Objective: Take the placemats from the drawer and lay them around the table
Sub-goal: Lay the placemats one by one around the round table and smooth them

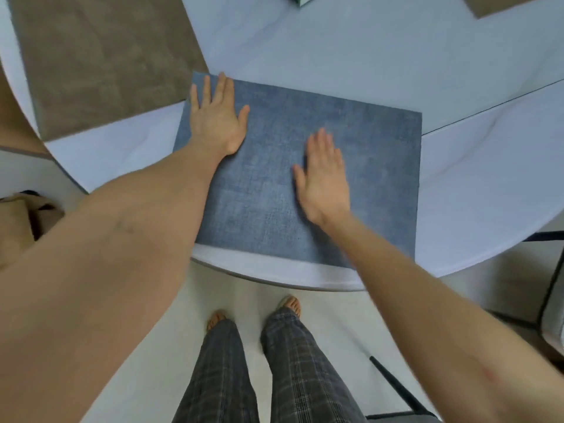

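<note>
The left hand [218, 117] was laid flat, fingers straight and slightly spread, on the far left corner of a blue placemat [366, 178], with the palm pressed down on the cloth and nothing gripped. The right hand [323, 178] was likewise held open with fingers straight and close together, over the middle of the same mat; it was blurred, so whether it was touching the surface or just above it could not be told. The blue placemat was seen as a rectangle of woven, denim-like fabric, lying flat on the white round counter [488, 184] near its front edge, directly before the person. A brown placemat [100, 62] was laid flat on the counter to the left, its near corner just beside the far left corner of the blue one. Part of another brown placemat [500, 4] was visible at the far right, cut off by the frame. Below the counter edge, plaid trousers [274, 367] and sandalled feet were seen on a pale floor [335, 331].
</note>
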The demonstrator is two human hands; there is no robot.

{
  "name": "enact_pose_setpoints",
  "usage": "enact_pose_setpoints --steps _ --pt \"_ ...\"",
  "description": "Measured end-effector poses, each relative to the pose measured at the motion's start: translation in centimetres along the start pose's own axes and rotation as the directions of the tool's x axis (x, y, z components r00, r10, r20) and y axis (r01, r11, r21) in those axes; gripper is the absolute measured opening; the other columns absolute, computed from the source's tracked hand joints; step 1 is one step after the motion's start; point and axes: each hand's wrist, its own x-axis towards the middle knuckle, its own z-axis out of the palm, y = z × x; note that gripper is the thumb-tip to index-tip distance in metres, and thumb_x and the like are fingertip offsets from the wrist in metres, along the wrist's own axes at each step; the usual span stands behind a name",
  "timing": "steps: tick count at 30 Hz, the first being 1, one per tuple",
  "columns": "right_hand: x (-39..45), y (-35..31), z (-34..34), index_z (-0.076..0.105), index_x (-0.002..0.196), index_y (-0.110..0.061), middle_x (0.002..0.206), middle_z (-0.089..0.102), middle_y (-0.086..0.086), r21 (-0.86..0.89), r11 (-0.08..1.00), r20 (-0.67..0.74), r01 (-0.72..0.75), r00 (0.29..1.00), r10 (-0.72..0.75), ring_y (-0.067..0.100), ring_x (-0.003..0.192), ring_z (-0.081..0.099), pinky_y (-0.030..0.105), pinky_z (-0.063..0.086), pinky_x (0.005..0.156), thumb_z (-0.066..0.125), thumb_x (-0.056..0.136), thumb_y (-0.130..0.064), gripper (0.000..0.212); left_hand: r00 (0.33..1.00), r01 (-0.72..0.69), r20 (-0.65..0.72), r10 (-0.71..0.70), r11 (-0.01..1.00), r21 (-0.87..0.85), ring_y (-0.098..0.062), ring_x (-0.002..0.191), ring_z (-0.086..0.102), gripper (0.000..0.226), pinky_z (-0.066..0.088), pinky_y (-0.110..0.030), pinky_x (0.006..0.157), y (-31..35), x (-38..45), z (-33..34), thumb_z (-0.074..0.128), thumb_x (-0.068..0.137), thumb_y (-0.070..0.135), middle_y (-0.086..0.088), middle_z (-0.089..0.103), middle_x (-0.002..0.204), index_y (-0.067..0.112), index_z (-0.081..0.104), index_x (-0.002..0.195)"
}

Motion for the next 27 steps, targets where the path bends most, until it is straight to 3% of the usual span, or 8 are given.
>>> enact_pose_setpoints --steps 1,3,8,15,20,21,24,27 --pt "-1.2 -1.3 1.0 0.01 0.152 -0.006 0.161 0.003 0.01 0.007 0.996 0.034 0.085 0.996 -0.085 0.021 0.149 0.0 0.035 -0.004 0.121 0.027 0.102 -0.036 0.061 1.0 -0.003 -0.003 0.003 1.0 0.001 -0.026 0.148 -0.001 0.065 -0.005 -0.047 0.119 0.6 -0.1 0.2 0.02 0.101 0.047 -0.005 0.003 0.162 0.01 0.008 0.153" --pt "-5.1 -10.2 4.7 0.01 0.153 -0.009 0.161 0.004 0.007 -0.016 0.991 0.009 0.136 0.991 -0.136 0.019 0.149 0.001 0.036 -0.003 0.122 0.026 0.101 -0.038 0.061 0.998 -0.047 -0.037 0.047 0.999 0.005 -0.024 0.149 -0.001 0.065 -0.004 -0.046 0.12 -6.9 -2.9 -0.1 0.02 0.101 0.048 -0.004 0.003 0.162 0.012 0.008 0.154" --pt "-2.6 -6.1 3.5 0.013 0.153 -0.013 0.161 0.011 0.004 -0.129 0.988 -0.062 0.082 0.994 -0.091 0.018 0.149 0.007 0.037 0.003 0.122 0.024 0.101 -0.041 0.061 0.995 -0.041 -0.093 0.034 0.996 -0.081 -0.025 0.148 0.005 0.066 0.001 -0.04 0.121 -8.2 -5.2 0.8 0.024 0.101 0.044 -0.01 0.006 0.161 0.006 0.008 0.153" --pt "-2.7 -6.7 3.7 0.013 0.153 -0.014 0.161 0.011 0.004 -0.155 0.984 -0.08 0.088 0.992 -0.101 0.018 0.149 0.007 0.034 0.001 0.122 0.023 0.101 -0.04 0.059 0.982 -0.155 -0.108 0.157 0.988 0.025 -0.025 0.148 0.006 0.06 0.0 -0.044 0.121 -13.6 -14.1 2.3 0.019 0.102 0.038 -0.006 0.009 0.161 0.01 0.009 0.153" --pt "-3.6 -11.1 5.8 0.009 0.153 -0.013 0.161 0.005 0.01 -0.086 0.962 -0.161 -0.261 0.956 0.245 0.026 0.149 0.002 0.042 0.001 0.121 0.022 0.101 -0.041 0.061 0.98 -0.146 -0.128 0.155 0.986 0.083 -0.023 0.149 0.007 0.058 0.001 -0.048 0.12 -14.0 -14.5 2.9 0.014 0.1 0.038 -0.002 0.011 0.161 0.015 0.009 0.153" --pt "-4.5 -13.2 6.7 0.008 0.153 -0.013 0.161 0.004 0.011 -0.094 0.956 -0.171 -0.277 0.951 0.259 0.028 0.149 0.001 0.043 0.0 0.121 0.022 0.1 -0.042 0.062 0.98 -0.148 -0.121 0.157 0.986 0.081 -0.023 0.149 0.007 0.058 0.001 -0.048 0.12 -13.9 -14.5 2.9 0.012 0.1 0.039 -0.001 0.011 0.161 0.016 0.009 0.153" --pt "-7.3 -17.8 8.9 0.006 0.154 -0.015 0.161 0.002 0.009 -0.158 0.983 -0.128 -0.097 0.989 0.077 0.028 0.149 -0.001 0.044 0.0 0.121 0.019 0.101 -0.042 0.06 0.981 -0.15 -0.116 0.156 0.987 0.066 -0.021 0.149 0.004 0.058 0.001 -0.048 0.12 -13.9 -14.5 2.9 0.01 0.1 0.039 0.0 0.008 0.161 0.017 0.008 0.154" --pt "-8.6 -16.4 8.4 0.01 0.153 -0.022 0.161 0.007 0.004 -0.203 0.971 -0.039 0.123 0.99 -0.133 0.025 0.149 0.004 0.044 0.004 0.121 0.021 0.102 -0.04 0.055 0.983 -0.147 -0.1 0.152 0.987 0.059 -0.02 0.149 0.002 0.057 0.0 -0.048 0.12 -13.7 -14.5 2.7 0.011 0.101 0.038 0.001 0.006 0.162 0.018 0.005 0.154"
